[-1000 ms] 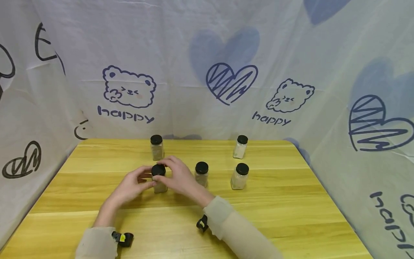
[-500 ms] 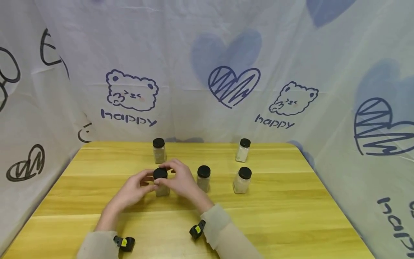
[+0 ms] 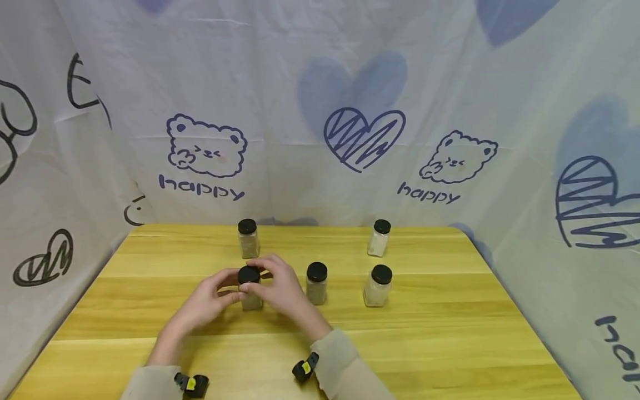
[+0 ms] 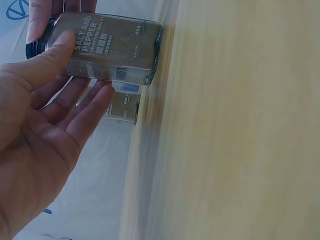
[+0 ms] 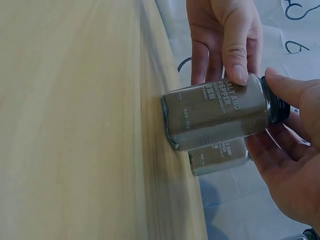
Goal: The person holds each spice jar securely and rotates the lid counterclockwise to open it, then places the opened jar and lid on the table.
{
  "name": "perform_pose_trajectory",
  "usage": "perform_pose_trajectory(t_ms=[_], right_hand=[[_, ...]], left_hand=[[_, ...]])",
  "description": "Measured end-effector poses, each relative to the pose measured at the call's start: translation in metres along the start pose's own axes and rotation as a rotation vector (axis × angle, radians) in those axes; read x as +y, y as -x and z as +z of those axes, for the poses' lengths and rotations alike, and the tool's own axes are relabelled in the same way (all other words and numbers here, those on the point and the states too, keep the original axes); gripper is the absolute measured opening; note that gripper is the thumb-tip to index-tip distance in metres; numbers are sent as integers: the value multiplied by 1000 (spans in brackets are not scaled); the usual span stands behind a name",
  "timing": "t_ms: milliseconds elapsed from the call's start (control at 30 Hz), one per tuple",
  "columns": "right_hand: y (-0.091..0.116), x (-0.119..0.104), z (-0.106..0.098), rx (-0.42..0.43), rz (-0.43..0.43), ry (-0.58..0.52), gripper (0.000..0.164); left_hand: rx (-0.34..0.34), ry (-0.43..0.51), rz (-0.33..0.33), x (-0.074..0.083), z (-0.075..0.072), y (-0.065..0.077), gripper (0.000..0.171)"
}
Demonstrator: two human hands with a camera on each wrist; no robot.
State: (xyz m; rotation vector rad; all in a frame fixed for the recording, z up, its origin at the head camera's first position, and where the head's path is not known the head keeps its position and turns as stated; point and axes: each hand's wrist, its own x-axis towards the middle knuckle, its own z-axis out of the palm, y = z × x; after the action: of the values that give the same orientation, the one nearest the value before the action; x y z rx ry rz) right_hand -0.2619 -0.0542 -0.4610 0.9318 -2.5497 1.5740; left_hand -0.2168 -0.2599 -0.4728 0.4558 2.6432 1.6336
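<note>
Seasoning jar (image 3: 252, 302) stands between left hand (image 3: 206, 303), gripping it, and right hand (image 3: 281, 287), gripping its lid (image 3: 249, 274).

Upright glass jar (image 4: 117, 45), black-lidded, brown-filled, white-lettered

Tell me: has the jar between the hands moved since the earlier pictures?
No: in the head view, the held jar shows no clear shift in any direction against the back-left jar.
</note>
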Motion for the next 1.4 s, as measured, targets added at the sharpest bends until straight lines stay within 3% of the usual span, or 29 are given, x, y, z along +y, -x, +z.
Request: perform_pose_trajectory(t_ms=[533,800,1067,1400], right_hand=[[3,-1,-11,-99,-15,12,49],[3,-5,-4,-3,23,-38,61],[1,-3,5,72,23,-25,53],[4,0,1,25,-7,6,46]], left_hand=[[11,14,4,0,2,1,45],[18,-12,-9,0,1,1,46],[10,-15,12,-1,0,-1,45],[10,-22,-14,0,0,-1,46]])
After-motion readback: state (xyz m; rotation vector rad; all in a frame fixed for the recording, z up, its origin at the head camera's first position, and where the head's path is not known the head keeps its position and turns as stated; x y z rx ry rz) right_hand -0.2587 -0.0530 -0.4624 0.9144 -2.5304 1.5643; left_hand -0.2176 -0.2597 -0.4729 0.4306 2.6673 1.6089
